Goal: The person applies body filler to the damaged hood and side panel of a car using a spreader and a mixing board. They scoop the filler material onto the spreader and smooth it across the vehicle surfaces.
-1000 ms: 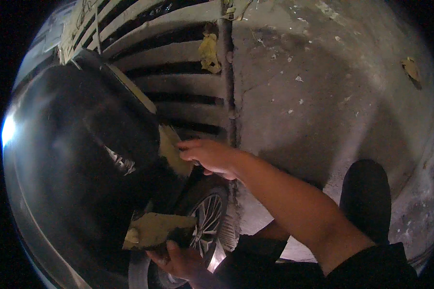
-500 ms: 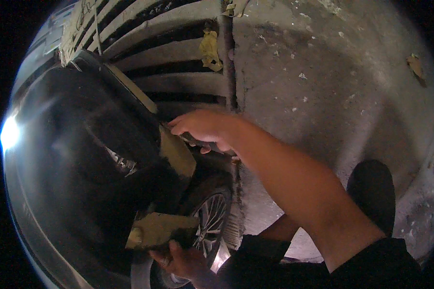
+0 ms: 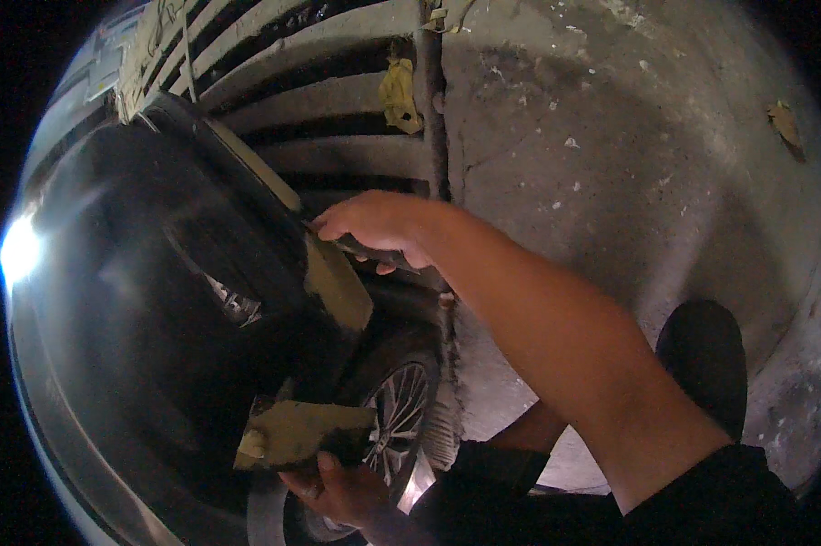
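My right hand [image 3: 379,227] is closed round a dark flat tool [image 3: 374,250] that looks like a spreader, mostly hidden under the palm. Its fingertips meet the edge of a dark car body [image 3: 146,273], at the top of a yellowish filler-like patch [image 3: 340,284]. A second, narrow yellowish strip [image 3: 251,164] runs along the panel edge beyond. Low in the view, my left hand [image 3: 342,496] grips a flat board [image 3: 315,432] by its near edge, thumb on top. Yellowish paste covers the board, with a small lump [image 3: 253,444] near its left end.
A spoked car wheel [image 3: 397,409] stands just behind the board. Slatted concrete grating [image 3: 338,159] lies past the car, with a crumpled yellow scrap [image 3: 399,96] on it. Rough concrete floor [image 3: 565,182] spreads to the right. A bright light [image 3: 19,253] glares at far left.
My right hand has shifted slightly up and to the left along the panel edge. My left hand and the board have barely moved.
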A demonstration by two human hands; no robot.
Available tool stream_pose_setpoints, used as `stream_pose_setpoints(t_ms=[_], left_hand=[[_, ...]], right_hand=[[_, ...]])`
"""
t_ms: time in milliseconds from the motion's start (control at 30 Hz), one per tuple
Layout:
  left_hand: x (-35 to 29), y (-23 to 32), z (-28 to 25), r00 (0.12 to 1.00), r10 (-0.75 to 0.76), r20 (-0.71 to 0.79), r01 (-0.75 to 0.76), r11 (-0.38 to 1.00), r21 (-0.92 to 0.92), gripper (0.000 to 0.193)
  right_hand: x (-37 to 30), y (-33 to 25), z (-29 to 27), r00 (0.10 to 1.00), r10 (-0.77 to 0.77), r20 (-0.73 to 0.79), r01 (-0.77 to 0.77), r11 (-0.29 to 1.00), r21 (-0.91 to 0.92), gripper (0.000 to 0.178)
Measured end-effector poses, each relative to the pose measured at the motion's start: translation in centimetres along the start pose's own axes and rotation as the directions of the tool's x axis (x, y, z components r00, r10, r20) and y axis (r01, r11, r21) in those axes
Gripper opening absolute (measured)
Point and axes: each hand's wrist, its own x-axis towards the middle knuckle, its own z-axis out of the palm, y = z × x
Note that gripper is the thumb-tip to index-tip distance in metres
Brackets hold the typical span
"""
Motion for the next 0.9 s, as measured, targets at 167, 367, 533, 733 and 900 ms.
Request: stream_pose_setpoints(t_ms=[167, 367, 533, 733, 900], left_hand=[[0.0, -0.4, -0.8, 1.0, 0.015, -0.004, -0.014, 0.998, 0.059, 0.071], [-0.3, 0.6, 0.4, 0.999, 0.013, -0.049, -0.009, 0.997, 0.074, 0.072], [-0.8, 0.1, 0.4, 0.999, -0.03, -0.03, 0.031, 0.999, 0.021, 0.074], [-0.1, -0.4, -0.7, 0.994, -0.016, 0.111, 0.023, 0.998, -0.065, 0.075], [-0.6, -0.5, 0.0, 1.0, -0.03, 0.001, 0.03, 0.998, -0.063, 0.074]], right_hand=[[-0.3, 3.1, -0.5, 0.999, 0.024, 0.047, -0.019, 0.992, -0.121, 0.045], [2.0, 3.8, -2.3, 1.0, -0.003, 0.015, 0.003, 1.0, 0.006, 0.041], [2.8, 4.5, -2.4, 0.993, -0.082, 0.084, 0.084, 0.996, -0.011, 0.042], [2.0, 5.9, -3.5, 0.993, -0.055, 0.104, 0.062, 0.996, -0.061, 0.047], [3.5, 4.0, -3.1, 0.981, -0.161, 0.104, 0.168, 0.984, -0.058, 0.048]])
